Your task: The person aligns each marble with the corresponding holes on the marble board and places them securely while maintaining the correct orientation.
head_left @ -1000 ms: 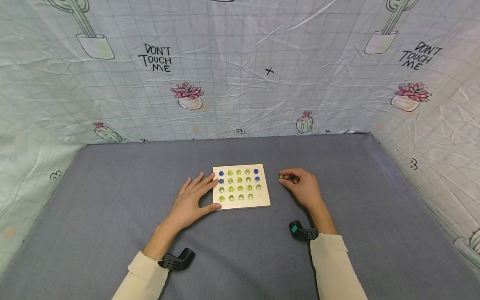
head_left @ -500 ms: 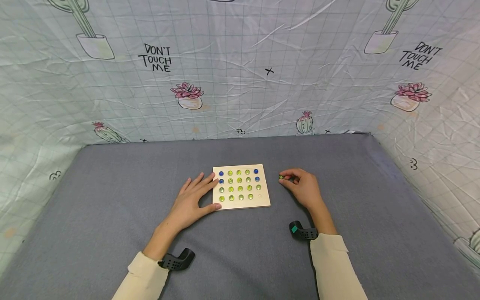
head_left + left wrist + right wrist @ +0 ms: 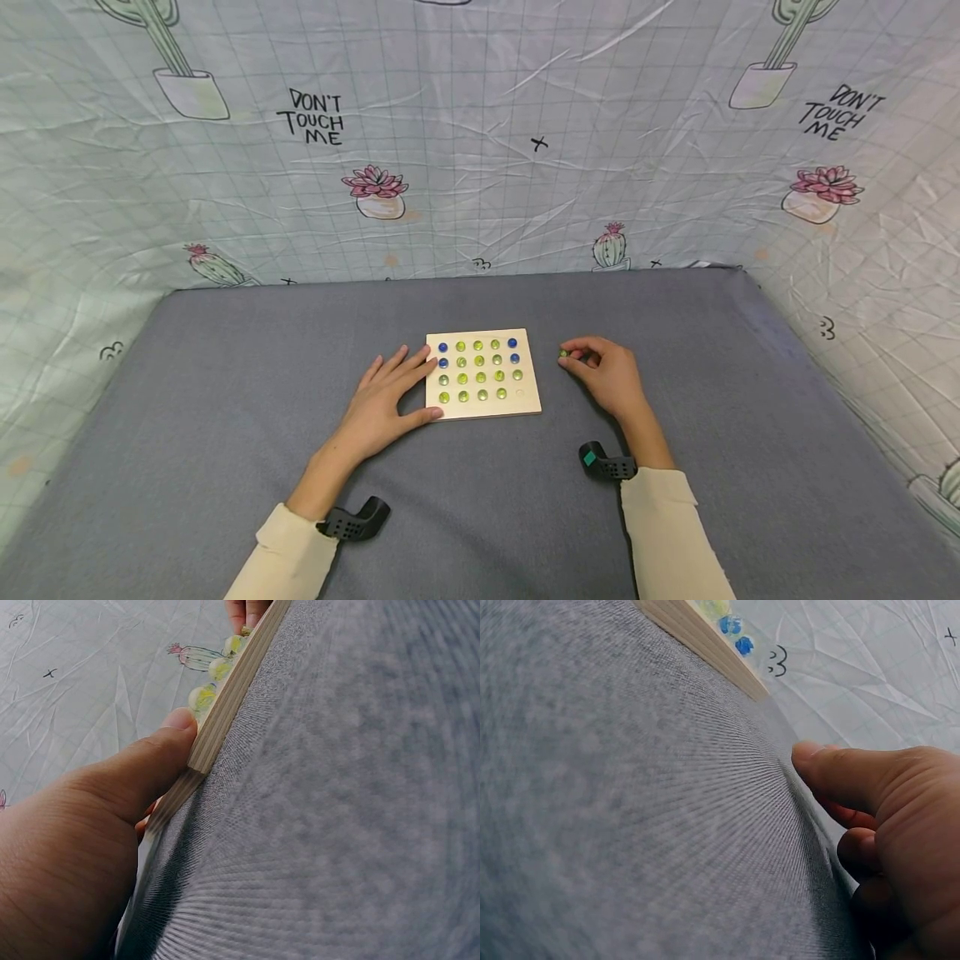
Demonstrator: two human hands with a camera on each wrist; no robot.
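Note:
A pale wooden board [image 3: 491, 405] lies flat on the grey cloth, with rows of glass marbles in its hollows. Most marbles are yellow-green, such as one green marble [image 3: 481, 377]; blue ones, like this blue marble [image 3: 512, 342], fill the upper corners. One hollow [image 3: 520, 392] at the lower right holds no marble. My left hand [image 3: 381, 414] rests with spread, straight fingers on the board's left edge, thumb at its lower left corner. Right of the board, my right hand [image 3: 606, 373] pinches a green marble [image 3: 563, 353] between thumb and index finger. In the right wrist view that marble is hidden.
Grey cloth [image 3: 480, 517] covers the table all around the board. A patterned curtain [image 3: 480, 150] with cactus drawings rises behind the table and along both sides. Each wrist wears a black camera mount, such as the right mount [image 3: 606, 462].

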